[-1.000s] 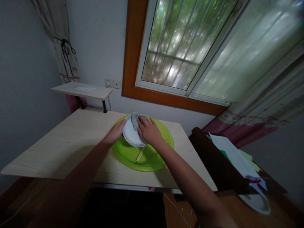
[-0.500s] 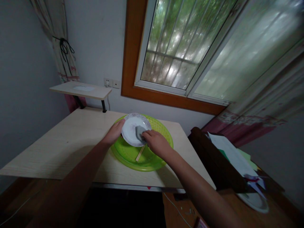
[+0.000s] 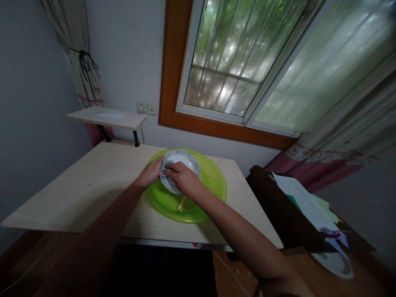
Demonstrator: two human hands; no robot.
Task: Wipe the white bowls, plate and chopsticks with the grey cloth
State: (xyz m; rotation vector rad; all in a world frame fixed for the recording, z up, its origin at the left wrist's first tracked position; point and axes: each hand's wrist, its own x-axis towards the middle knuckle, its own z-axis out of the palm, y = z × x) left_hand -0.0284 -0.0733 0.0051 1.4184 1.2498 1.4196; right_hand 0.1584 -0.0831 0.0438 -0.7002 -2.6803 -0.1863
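While the left hand (image 3: 151, 173) keeps a narrow grip on the left rim of the white plate (image 3: 192, 163), the right hand (image 3: 185, 178) reaches inside that rim, fingers on a grey cloth (image 3: 168, 163); how tight its grip is, I cannot tell. The plate is over the green tray (image 3: 216, 177), near its far left edge. Wooden sticks (image 3: 182, 203) show below the plate. Desk surface (image 3: 77, 185) spreads wide left of the tray, narrower to the right and along the front edge.

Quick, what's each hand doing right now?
Left hand: closed on the rim of the white plate.
Right hand: pressing a grey cloth onto the plate.
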